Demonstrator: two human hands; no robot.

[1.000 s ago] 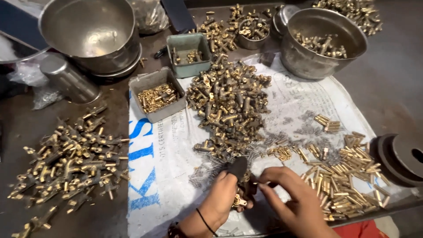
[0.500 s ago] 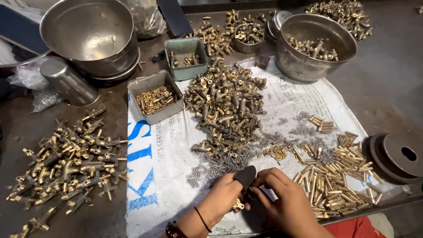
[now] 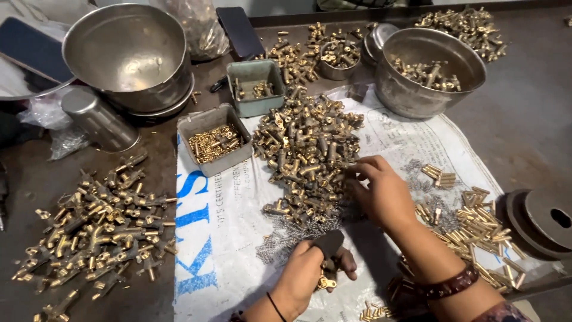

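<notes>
Your right hand (image 3: 381, 194) pinches at the centre-frame brass pile (image 3: 307, 155); your left hand (image 3: 313, 271), lower centre, grips a brass fitting (image 3: 325, 280).

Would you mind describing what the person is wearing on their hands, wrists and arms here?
Both hands are bare, with no gloves. The left hand has a thin dark cord or band around its wrist. The right hand has a thicker, dark reddish-brown bangle at the wrist, and near the bottom edge a bit of patterned sleeve or garment with red in it shows by the forearm. I see no rings.
</notes>
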